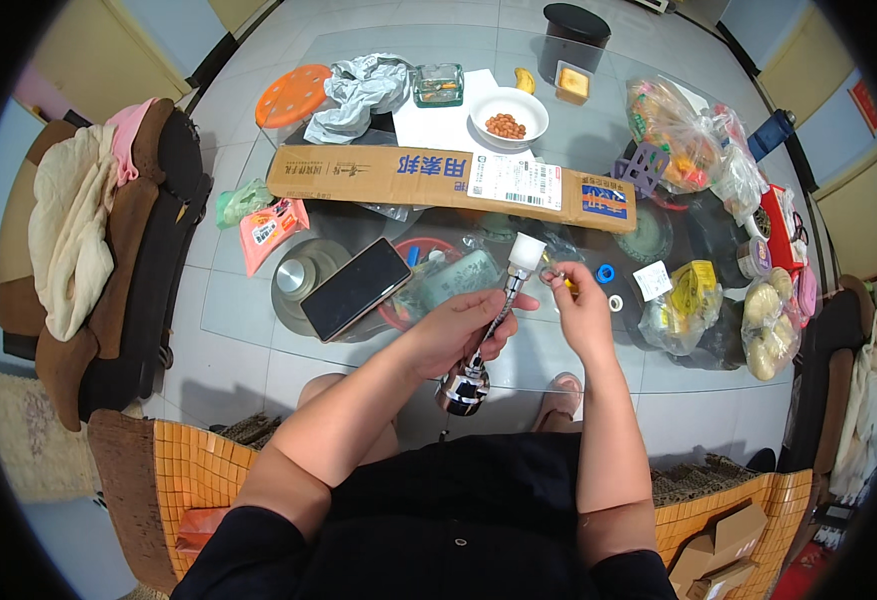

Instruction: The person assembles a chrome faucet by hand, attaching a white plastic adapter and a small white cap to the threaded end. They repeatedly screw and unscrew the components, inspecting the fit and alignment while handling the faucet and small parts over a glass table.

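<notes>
My left hand (455, 328) is wrapped round the thin middle of a chrome flexible faucet extender (463, 393). Its wide spray head hangs low, toward my lap, and a white plastic connector (527, 252) caps the upper end. Just right of that cap, my right hand (585, 308) pinches a small metal ring (552, 274), perhaps a hose clamp; the fingertips partly cover it. On the glass table beyond this hand lie a blue ring (605, 273) and a white ring (614, 303). A black phone (356, 288) rests to the left of my left hand.
A long cardboard box (378, 178) spans the glass table (258, 310). Behind it are a bowl (507, 105) of nuts, a glass ashtray (437, 85) and a crumpled grey bag (358, 95). Bagged food (770, 325) and a yellow package (693, 290) lie at the right.
</notes>
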The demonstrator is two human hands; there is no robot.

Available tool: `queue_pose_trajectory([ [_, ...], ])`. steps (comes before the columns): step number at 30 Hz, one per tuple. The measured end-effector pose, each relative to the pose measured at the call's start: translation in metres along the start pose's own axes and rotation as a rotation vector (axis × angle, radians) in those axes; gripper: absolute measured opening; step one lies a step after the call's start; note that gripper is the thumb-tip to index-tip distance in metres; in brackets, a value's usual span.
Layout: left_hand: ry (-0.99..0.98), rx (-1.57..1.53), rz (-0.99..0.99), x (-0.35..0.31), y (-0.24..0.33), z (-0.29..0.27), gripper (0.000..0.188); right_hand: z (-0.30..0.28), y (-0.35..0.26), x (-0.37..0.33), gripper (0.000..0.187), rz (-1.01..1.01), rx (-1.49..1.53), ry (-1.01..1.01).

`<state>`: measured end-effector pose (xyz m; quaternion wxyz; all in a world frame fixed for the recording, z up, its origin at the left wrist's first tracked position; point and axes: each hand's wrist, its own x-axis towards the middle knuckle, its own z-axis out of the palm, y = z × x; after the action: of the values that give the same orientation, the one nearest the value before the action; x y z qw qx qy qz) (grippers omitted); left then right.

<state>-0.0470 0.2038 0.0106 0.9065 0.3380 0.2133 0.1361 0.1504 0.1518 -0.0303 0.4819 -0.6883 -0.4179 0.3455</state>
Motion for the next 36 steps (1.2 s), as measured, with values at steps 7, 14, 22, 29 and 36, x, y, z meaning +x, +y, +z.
queue_pose_trajectory([
  [7,0.225,0.631,0.130,0.003,-0.003,-0.009,0.033,-0.003,0.002,-0.003,0.022,-0.575,-0.668,0.253],
  [14,0.528,1.966,0.757,0.003,-0.011,-0.001,0.028,0.010,-0.039,-0.032,0.038,0.023,-0.095,-0.027],
  [22,0.468,1.807,0.488,0.003,-0.011,0.022,0.023,0.003,-0.042,-0.031,0.032,-0.268,-0.294,0.113],
  [29,0.358,1.604,0.251,-0.004,-0.008,0.037,0.029,-0.012,-0.044,-0.033,0.027,-0.451,-0.294,0.045],
  [36,0.115,1.154,0.227,-0.020,-0.018,0.052,0.043,-0.036,-0.059,-0.050,0.020,-0.647,-0.305,-0.135],
])
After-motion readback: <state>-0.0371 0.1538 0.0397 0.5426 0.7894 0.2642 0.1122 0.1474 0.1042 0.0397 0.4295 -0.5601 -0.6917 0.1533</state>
